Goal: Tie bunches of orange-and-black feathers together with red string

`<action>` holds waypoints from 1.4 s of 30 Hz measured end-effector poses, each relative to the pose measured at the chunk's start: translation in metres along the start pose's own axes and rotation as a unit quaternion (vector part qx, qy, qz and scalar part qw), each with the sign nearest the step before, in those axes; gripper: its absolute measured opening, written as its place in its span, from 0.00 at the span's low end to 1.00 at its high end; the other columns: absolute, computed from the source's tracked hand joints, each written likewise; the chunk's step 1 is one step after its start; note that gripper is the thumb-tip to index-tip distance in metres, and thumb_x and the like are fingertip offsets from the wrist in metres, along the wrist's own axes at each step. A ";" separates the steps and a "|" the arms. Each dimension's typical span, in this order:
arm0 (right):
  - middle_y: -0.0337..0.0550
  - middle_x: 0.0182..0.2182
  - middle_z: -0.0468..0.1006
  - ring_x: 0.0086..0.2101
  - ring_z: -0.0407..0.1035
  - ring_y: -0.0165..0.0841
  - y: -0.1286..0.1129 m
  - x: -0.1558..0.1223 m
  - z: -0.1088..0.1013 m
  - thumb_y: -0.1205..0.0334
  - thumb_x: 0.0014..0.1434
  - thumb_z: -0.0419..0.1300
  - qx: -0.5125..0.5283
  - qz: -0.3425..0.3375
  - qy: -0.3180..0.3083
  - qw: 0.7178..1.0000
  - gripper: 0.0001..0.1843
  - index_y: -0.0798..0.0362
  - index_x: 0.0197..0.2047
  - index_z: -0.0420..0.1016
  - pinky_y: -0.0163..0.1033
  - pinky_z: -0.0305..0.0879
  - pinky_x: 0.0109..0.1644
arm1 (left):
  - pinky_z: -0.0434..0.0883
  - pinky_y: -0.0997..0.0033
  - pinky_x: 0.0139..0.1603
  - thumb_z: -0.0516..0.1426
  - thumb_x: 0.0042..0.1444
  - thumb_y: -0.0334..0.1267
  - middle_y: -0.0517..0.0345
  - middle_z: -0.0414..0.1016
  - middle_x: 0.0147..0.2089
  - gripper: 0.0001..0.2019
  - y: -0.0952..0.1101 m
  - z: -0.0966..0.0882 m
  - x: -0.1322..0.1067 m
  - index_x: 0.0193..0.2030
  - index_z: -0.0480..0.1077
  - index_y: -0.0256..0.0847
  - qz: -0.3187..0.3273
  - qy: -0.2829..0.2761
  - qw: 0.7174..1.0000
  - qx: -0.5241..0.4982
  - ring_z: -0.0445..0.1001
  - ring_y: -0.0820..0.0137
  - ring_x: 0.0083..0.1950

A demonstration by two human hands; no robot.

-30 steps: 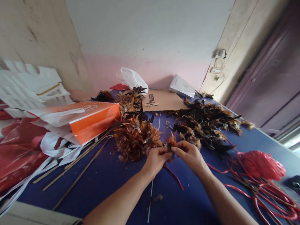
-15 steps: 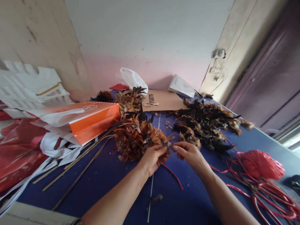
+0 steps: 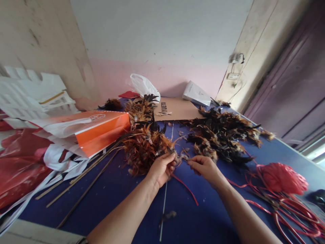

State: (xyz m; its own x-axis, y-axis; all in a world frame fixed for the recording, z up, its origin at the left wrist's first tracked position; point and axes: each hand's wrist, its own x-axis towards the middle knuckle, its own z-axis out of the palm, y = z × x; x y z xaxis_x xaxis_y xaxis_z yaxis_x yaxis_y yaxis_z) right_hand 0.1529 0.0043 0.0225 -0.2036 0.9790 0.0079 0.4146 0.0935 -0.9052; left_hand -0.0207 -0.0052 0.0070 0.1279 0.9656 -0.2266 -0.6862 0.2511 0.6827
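Observation:
My left hand is closed round the near right end of a thick bundle of reddish-brown feathers that lies on the blue table. Between the thumb and fingertips of my right hand is the end of a small greyish feather, stretching toward the left hand. Whether this feather is joined to the bundle I cannot tell. A strip of red plastic twine trails from under my left hand across the table. Just beyond my right hand lies a pile of black and brown feathers.
Thin sticks and an orange paper bag lie on the left. A ball of red twine and red-handled scissors are at the right. Behind are flat cardboard, a white plastic bag and a white box.
My left hand has shifted slightly left with the bundle's end, and my right hand a little to the right. The gap between them is wider, with the greyish feather showing across it.

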 end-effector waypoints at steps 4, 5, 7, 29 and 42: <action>0.38 0.16 0.69 0.20 0.62 0.28 0.003 0.002 -0.005 0.51 0.50 0.56 -0.129 -0.039 0.071 0.988 0.17 0.54 0.19 0.73 0.33 0.57 0.25 | 0.58 0.86 0.18 0.61 0.44 0.29 0.59 0.68 0.24 0.03 0.001 0.001 0.000 0.28 0.70 0.33 -0.004 -0.014 1.000 -0.014 0.64 0.82 0.22; 0.41 0.21 0.71 0.24 0.65 0.30 0.003 0.003 -0.004 0.51 0.50 0.56 -0.155 -0.069 0.095 0.981 0.17 0.54 0.19 0.73 0.34 0.59 0.29 | 0.58 0.86 0.18 0.61 0.44 0.29 0.60 0.68 0.24 0.03 0.001 0.002 -0.001 0.28 0.70 0.33 -0.010 -0.015 1.000 -0.013 0.64 0.82 0.22; 0.45 0.33 0.74 0.33 0.68 0.34 0.001 0.002 -0.003 0.54 0.49 0.57 -0.181 -0.141 0.133 0.964 0.12 0.53 0.23 0.75 0.38 0.62 0.37 | 0.58 0.86 0.18 0.61 0.44 0.29 0.60 0.68 0.23 0.03 0.000 0.003 -0.002 0.28 0.70 0.33 -0.025 -0.010 1.000 -0.010 0.64 0.82 0.21; 0.39 0.26 0.72 0.29 0.66 0.32 -0.010 -0.009 0.010 0.55 0.49 0.60 -0.250 -0.259 0.096 0.928 0.10 0.52 0.25 0.67 0.38 0.58 0.38 | 0.59 0.79 0.22 0.65 0.37 0.36 0.59 0.70 0.21 0.10 -0.011 0.004 -0.009 0.26 0.73 0.32 -0.080 -0.049 0.994 0.064 0.67 0.78 0.23; 0.39 0.24 0.73 0.28 0.66 0.30 -0.016 -0.009 0.008 0.56 0.48 0.59 -0.068 -0.139 0.062 0.986 0.09 0.54 0.28 0.72 0.34 0.61 0.33 | 0.61 0.78 0.26 0.63 0.40 0.43 0.52 0.74 0.27 0.13 -0.012 0.006 -0.011 0.29 0.75 0.34 0.039 -0.052 0.976 0.206 0.69 0.73 0.29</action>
State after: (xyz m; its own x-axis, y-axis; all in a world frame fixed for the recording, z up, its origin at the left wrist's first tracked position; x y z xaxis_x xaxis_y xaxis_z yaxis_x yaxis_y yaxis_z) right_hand 0.1414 -0.0079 0.0339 -0.2201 0.9257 0.3076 0.4753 0.3772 -0.7949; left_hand -0.0093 -0.0182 0.0052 0.1740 0.9792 -0.1046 -0.3531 0.1612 0.9216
